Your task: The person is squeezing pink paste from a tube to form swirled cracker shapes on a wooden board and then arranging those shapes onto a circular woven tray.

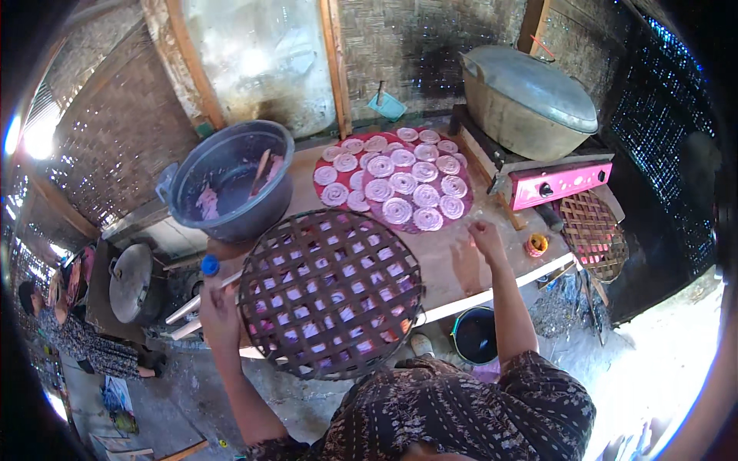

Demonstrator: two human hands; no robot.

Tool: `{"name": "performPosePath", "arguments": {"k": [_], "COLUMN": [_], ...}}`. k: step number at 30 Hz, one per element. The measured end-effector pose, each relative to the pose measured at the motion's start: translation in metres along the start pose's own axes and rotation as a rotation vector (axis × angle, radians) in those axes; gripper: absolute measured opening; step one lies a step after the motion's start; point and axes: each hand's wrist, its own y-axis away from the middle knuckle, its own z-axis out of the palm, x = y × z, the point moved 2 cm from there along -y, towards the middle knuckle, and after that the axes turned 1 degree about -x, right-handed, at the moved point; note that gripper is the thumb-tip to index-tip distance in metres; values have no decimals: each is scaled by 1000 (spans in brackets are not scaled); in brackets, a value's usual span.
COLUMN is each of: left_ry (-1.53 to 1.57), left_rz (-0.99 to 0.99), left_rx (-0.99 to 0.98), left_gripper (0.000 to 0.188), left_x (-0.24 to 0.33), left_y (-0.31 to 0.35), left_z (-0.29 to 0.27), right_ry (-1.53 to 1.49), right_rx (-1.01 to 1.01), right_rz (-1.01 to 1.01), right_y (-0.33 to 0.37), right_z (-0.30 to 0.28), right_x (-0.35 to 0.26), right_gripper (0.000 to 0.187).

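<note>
My left hand (221,311), fingers curled, is beside the left rim of a round, dark woven lattice tray (330,296). Whether it touches the rim or grips something I cannot make out. Pink and whitish pieces show through the tray's gaps; the tray juts past the table's front edge. My right hand (487,240) hovers over the table's front right, fingers drawn together, with nothing visible in them. Behind the tray, several pale pink spiral coils (402,183) lie in rows on overlapping round red and pink mats (329,154).
A big dark tub (227,223) with pink residue and a wooden-handled tool stands left. Back right, a lidded pot (530,107) sits on a pink-fronted stove (565,184). A small yellow-orange container (536,246) is near the edge; a dark bucket (475,335) stands below. Another person (84,330) is far left.
</note>
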Motion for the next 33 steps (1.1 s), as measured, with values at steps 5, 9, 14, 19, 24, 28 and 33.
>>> {"name": "performPosePath", "arguments": {"k": [5,9,14,19,24,28,33], "left_ry": [320,63,-365,-686,-703,-455,-19], "left_rz": [302,293,91,18,77,67,152], "left_rx": [-502,-618,-555,-516,-393,-452,-383], "left_gripper": [19,20,29,31,29,26,19], "left_x": [116,89,44,72,87,81,80], "left_y": [-90,-159,-189,-191,-188,-190,-200], "left_z": [175,331,444,473,481,476,468], "right_ry": [193,348,100,117,332,545,550], "right_rx": [277,242,189,154,181,92,447], "right_rz": [77,-12,160,175,74,21,-132], "right_y": [-110,-138,-124,-124,-142,-145,-133], "right_z": [-36,-5,-2,-23,-24,-8,7], "right_x": [91,78,75,51,53,61,47], "right_gripper": [22,27,30,26,26,34,43]}}
